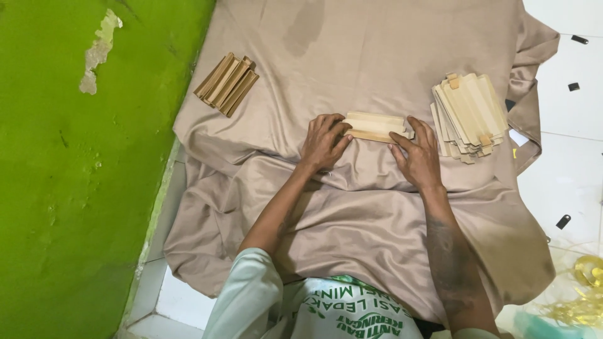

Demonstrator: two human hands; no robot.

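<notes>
Grip from both sides: the left hand and right hand press in on the ends of a small stack of pale wooden slats, squaring it on the beige cloth. Loose slats sit just right; a darker bundle lies well left.

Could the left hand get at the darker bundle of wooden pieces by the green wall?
Probably yes: the left hand rests on the pale stack, and only bare cloth lies between it and the darker bundle.
</notes>
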